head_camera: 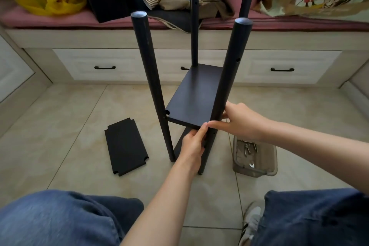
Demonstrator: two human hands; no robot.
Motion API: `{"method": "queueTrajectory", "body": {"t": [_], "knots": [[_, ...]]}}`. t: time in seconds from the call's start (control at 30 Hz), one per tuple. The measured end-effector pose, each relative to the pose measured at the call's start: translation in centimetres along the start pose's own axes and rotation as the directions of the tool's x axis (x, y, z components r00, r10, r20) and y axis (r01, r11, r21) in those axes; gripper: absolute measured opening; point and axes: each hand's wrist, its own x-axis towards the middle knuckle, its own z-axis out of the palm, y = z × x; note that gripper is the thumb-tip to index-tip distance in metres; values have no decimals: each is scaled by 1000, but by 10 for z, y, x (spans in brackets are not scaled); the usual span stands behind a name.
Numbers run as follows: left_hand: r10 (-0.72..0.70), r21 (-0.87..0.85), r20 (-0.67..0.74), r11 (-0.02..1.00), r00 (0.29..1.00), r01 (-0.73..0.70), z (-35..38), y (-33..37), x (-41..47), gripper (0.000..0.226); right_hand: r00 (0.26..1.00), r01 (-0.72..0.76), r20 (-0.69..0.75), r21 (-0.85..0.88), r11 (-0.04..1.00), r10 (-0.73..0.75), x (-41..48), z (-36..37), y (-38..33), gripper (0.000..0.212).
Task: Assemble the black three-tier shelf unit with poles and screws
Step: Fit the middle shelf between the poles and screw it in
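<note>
The black shelf unit stands upright on the floor tiles with several poles rising from it. A middle shelf board (196,94) sits between the poles, above a lower board that is mostly hidden. My left hand (192,145) reaches under the middle board's near right corner, with the thumb on its edge. My right hand (242,121) grips the near right pole (229,78) at that same corner. A third loose shelf board (125,147) lies flat on the floor to the left. The near left pole (151,78) leans slightly.
A clear plastic tray (255,166) with screws and a small wrench sits on the floor at the right. My knees in jeans fill the bottom corners. Behind stands a drawer bench (99,62) with a pink cushion, a yellow bag and clutter.
</note>
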Motion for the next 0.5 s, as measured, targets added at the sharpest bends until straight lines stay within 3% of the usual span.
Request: {"method": "queueTrajectory", "body": {"t": [0.3, 0.5], "knots": [[21, -6, -14, 1000, 1000, -21, -5, -10, 10, 37, 999, 18, -46, 109, 994, -13, 7, 5, 4, 26], [-4, -94, 24, 996, 1000, 7, -7, -12, 16, 46, 999, 33, -1, 56, 998, -33, 9, 1, 6, 35]]}}
